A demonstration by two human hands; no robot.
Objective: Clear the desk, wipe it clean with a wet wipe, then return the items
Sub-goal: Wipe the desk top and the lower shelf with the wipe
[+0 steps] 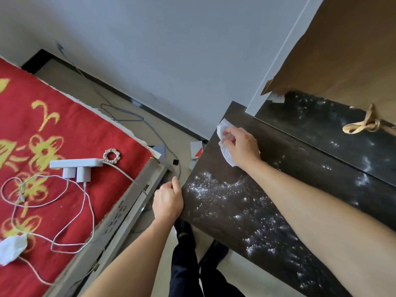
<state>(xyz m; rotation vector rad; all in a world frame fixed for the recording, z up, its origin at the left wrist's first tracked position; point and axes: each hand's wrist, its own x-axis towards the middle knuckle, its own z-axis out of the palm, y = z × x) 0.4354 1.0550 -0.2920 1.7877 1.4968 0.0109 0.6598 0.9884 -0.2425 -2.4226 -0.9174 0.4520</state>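
Observation:
The dark wooden desk (216, 168) runs from centre to lower right, its top speckled with shiny wet patches. My right hand (242, 146) presses a white wet wipe (224, 129) onto the desk's far left corner. My left hand (169, 200) grips the desk's left edge. On the red bed cover (19, 129) at left lie a white power strip (75, 162) with two plugged chargers, white cables (85, 202), a beige hair scrunchie (111, 155) and a crumpled white tissue (11, 247).
A brown paper bag (334, 61) with a tan ribbon handle (364, 124) stands at the desk's back right. Grey cables (137, 118) trail on the floor by the wall. My dark-trousered legs and shoes (188, 249) are between bed and desk.

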